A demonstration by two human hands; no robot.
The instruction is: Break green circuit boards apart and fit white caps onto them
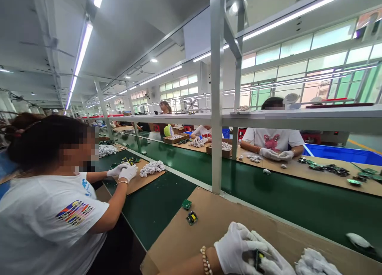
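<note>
The green counter (149, 199) is the largest item, running away from the viewer; the cardboard (167, 237) on its near side serves as reference. A metal post (216, 88) rises at the cardboard's far edge. A co-worker (44, 215) in a printed white shirt sits left of the cardboard; another person (273, 141) sits beyond it, across the counter. A white pile (316, 263) lies at the cardboard's near right portion, partly cut off by the frame. Both hands are gloved in white and close together above the cardboard's near part: the left hand (235, 247), with a beaded bracelet (205, 260) at its wrist, and the right hand (273, 251), partly out of frame. They are closed on one small board (258, 260), which sits between them, mostly covered by fingers; its dark body and a yellow part show. A white piece (357, 240) lies beyond the cardboard's right side. Near the cardboard's far left corner lie a yellow-marked board (191, 217) and, just beside it, a green board (186, 204). In judgement, the held board should prove light and stiff, with fragile raised components; grip is best taken at its edges, as smooth gloves may slip.
</note>
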